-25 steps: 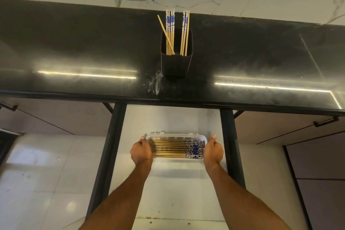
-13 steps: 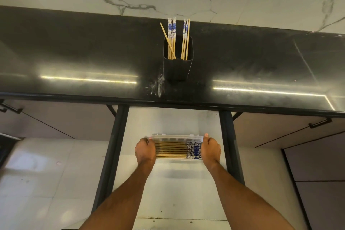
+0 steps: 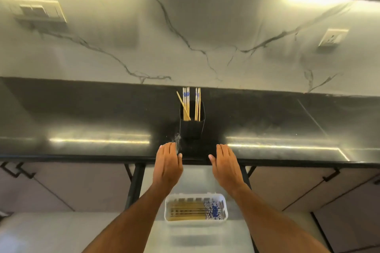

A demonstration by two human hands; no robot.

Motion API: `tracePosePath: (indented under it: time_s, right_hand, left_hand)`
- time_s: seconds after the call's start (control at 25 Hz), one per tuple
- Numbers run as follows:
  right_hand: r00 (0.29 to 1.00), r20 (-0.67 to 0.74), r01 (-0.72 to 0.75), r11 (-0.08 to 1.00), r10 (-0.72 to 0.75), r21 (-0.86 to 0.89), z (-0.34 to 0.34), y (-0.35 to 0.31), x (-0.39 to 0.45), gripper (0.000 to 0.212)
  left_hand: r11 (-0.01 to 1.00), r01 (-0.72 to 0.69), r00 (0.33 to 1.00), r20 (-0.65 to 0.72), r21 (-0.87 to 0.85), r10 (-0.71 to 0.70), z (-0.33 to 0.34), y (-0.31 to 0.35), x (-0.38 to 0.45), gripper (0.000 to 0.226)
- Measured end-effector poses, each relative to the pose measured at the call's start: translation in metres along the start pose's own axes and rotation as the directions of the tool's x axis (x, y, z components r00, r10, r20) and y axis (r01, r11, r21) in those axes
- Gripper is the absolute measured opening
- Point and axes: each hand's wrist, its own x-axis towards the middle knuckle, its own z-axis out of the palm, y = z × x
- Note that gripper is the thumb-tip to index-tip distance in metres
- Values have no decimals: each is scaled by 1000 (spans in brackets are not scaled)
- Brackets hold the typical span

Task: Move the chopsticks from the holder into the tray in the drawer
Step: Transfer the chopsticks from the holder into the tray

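Head view: black countertop (image 3: 82, 113) spans the frame below a marble backsplash (image 3: 185, 33). White tray (image 3: 223, 197) sits in the open drawer (image 3: 197, 238), holding chopsticks (image 3: 189, 210) laid flat. Black holder (image 3: 192, 127) stands on the countertop with upright chopsticks (image 3: 186, 107) inside. Left hand (image 3: 167, 165) and right hand (image 3: 226, 165) hover at the counter edge, fingers extended, empty. No legible writing is visible.

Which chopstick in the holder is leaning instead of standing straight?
The plain wooden chopstick at the left of the black holder. It slants toward upper left and shows no blue pattern; the others stand upright.
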Motion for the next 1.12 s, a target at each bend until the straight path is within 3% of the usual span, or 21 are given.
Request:
tracePosePath:
  time_s: [0.28, 0.4, 0.72, 0.92, 1.12]
  right_hand:
    - [985, -152, 88, 996, -87, -3, -62, -33, 75, 49]
    - [972, -185, 157, 987, -147, 39, -76, -45, 116, 39]
    - [978, -52, 206, 967, -201, 151, -47, -60, 235, 30]
    - [988, -9, 152, 958, -154, 242, -10, -70, 291, 26]
    - [999, 38, -22, 912, 7, 409, 19, -79, 317, 34]
  left_hand:
    - [992, -123, 982, -142, 21, 125, -41, 43, 95, 24]
    - [993, -115, 984, -133, 3, 115, -33, 50, 134, 16]
    - [996, -80, 990, -118, 40, 84, 22, 40, 247, 18]
    - [963, -88, 992, -67, 253, 109, 50, 21, 286, 36]
    - [957, -81, 995, -24, 279, 92, 68, -1, 305, 14]
